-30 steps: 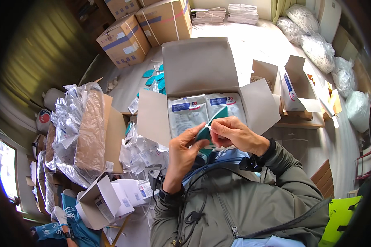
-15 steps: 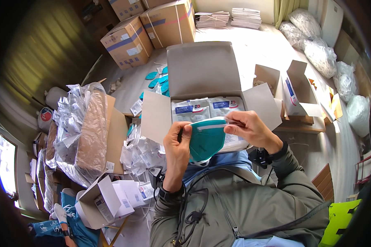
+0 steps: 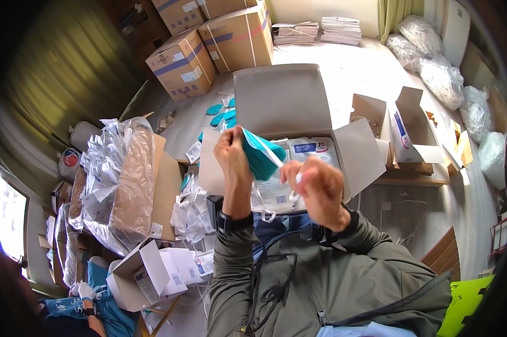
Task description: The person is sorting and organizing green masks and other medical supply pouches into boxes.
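Looking down: a person in a grey-green jacket (image 3: 332, 281) sits over a messy floor (image 3: 332, 73) full of boxes and bags.
Brown boxes: three big taped boxes (image 3: 220, 39) stand far and a bit left, close together.
Clear bag heap: a big pile of shiny plastic bags (image 3: 116, 185) lies on flat cardboard at the left.
White sacks: puffy plastic sacks (image 3: 444, 78) sit far right, by the wall.
Open box: a grey cardboard box (image 3: 287, 101) is open right in front of the person, its lid standing up on the far side and its flaps spread left and right.
Packets: flat white packets with blue labels (image 3: 312, 149) lie inside the open box.
Small boxes: two open white boxes (image 3: 411, 126) stand to the right of it, on a low wooden surface (image 3: 413, 178).
Near box: another small open white box (image 3: 138, 275) lies near, at the left.
Paper stacks: white paper piles (image 3: 315, 31) rest far away.
Teal mask: the mask (image 3: 259, 154) is held up over the open box, between both hands.
Left hand: the left hand (image 3: 234, 160) has its grip pinching the folded mask.
Right hand: the right hand (image 3: 315, 188) has its grip pressed on the thin white strap (image 3: 276, 157), pulling it tight.
Loose masks: a few more teal masks (image 3: 222, 115) lie on the floor, far left of the open box.
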Tool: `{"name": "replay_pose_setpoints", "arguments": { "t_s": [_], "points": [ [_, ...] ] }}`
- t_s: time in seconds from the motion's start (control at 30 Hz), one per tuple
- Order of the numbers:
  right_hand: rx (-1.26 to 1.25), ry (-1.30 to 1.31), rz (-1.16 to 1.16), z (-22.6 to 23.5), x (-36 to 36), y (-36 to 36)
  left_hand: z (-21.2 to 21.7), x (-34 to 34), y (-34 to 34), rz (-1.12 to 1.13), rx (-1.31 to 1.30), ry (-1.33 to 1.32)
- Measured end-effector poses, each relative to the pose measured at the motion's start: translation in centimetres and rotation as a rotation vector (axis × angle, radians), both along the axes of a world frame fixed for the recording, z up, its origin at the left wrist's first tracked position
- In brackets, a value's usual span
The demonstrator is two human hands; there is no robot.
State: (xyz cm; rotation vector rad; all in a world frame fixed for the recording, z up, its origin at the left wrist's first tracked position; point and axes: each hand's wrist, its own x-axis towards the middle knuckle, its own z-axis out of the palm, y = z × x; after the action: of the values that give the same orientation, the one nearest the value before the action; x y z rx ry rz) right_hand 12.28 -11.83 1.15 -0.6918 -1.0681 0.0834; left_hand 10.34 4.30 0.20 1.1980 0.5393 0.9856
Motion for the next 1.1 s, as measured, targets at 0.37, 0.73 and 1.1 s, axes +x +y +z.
{"name": "replay_pose_setpoints", "arguments": {
  "t_s": [0.37, 0.73, 1.1],
  "points": [
    [-0.127, -0.217, -0.397, 0.8, -2.6, -4.6, -0.4, 3.9, 2.7, 0.053, -0.082, -0.097],
    [-0.356, -0.028, -0.521, -0.3, 1.8, -1.1, 0.5, -0.3, 3.3, -0.109, -0.146, -0.253],
    [-0.627, 0.427, 0.160, -4.1, 4.1, 3.7, -0.1, -1.1, -0.7, -0.202, -0.221, -0.273]
  ]
}}
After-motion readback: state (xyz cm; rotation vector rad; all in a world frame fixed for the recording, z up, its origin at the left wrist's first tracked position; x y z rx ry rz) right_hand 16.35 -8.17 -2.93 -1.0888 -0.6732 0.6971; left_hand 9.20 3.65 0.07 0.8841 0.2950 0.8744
